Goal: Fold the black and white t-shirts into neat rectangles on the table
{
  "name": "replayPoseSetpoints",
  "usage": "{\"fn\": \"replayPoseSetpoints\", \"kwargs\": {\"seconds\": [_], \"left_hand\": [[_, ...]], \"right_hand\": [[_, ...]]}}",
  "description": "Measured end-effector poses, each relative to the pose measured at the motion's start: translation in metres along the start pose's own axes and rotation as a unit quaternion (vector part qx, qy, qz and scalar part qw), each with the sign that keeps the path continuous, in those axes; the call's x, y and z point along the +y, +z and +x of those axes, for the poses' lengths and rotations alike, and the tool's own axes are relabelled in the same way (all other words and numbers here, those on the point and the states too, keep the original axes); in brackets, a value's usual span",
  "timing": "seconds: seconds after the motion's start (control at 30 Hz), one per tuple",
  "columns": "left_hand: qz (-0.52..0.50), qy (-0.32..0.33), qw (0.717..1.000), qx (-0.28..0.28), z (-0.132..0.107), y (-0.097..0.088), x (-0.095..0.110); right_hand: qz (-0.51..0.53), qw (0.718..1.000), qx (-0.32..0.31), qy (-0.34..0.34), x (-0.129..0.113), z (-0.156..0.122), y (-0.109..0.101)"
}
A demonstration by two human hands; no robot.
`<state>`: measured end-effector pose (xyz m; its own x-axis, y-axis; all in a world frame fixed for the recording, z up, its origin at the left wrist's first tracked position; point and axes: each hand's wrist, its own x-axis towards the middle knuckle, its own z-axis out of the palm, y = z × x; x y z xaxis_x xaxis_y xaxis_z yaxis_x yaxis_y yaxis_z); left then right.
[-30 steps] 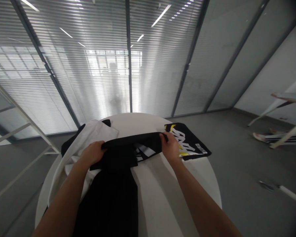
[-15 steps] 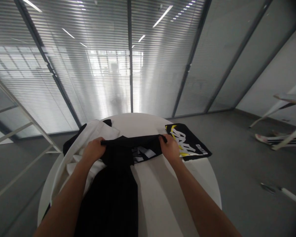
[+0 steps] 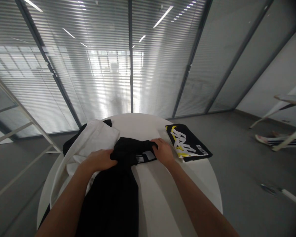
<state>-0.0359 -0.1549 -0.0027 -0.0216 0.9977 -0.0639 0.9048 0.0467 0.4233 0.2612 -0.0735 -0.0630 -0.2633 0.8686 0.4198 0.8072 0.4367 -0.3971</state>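
Note:
A black shirt (image 3: 111,200) with a grey-and-white print runs from the near edge of the round white table (image 3: 160,194) up to its middle, where its far end is bunched and partly folded over. At the left of that end, my left hand (image 3: 100,161) is closed on the cloth, the thumb underneath. My right hand (image 3: 163,152) pinches the opposite corner, just right of the print. To the right lies a flat folded black shirt (image 3: 187,141) with white and yellow lettering, apart from my fingers.
A rumpled white garment (image 3: 96,133) lies at the table's left, over dark cloth (image 3: 75,138). A white metal frame (image 3: 27,113) stands on the floor at left. Glass partitions with blinds (image 3: 153,82) rise behind the table. Legs of other furniture (image 3: 288,136) show at right.
Both hands have come closer together, the left moving right and slightly down, the right moving left. The far edge of the black shirt, stretched before, is now slack and bunched.

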Motion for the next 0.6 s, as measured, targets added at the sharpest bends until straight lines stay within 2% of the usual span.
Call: {"fn": "replayPoseSetpoints", "kwargs": {"seconds": [0.1,0.2,0.27,0.37,0.47,0.6], "left_hand": [[0.124,0.033,0.992,0.005,-0.004,-0.003,0.017],[0.129,0.102,0.984,0.064,0.004,0.002,0.045],[0.09,0.168,0.979,0.076,0.015,0.012,0.065],[0.056,0.242,0.967,0.063,0.034,0.028,0.086],[0.047,0.261,0.962,0.068,0.05,0.04,0.089],[-0.011,0.224,0.967,0.12,0.073,0.039,0.083]], "right_hand": [[0.085,0.994,0.019,-0.069,-0.01,-0.001,-0.003],[0.183,0.977,0.033,-0.1,-0.022,-0.004,-0.003],[0.228,0.969,0.039,-0.086,-0.029,-0.006,0.0],[0.253,0.966,0.054,-0.016,-0.029,-0.006,0.008],[0.244,0.964,0.094,0.054,-0.022,-0.004,0.013],[0.136,0.963,0.227,0.048,-0.022,-0.003,0.009]]}}
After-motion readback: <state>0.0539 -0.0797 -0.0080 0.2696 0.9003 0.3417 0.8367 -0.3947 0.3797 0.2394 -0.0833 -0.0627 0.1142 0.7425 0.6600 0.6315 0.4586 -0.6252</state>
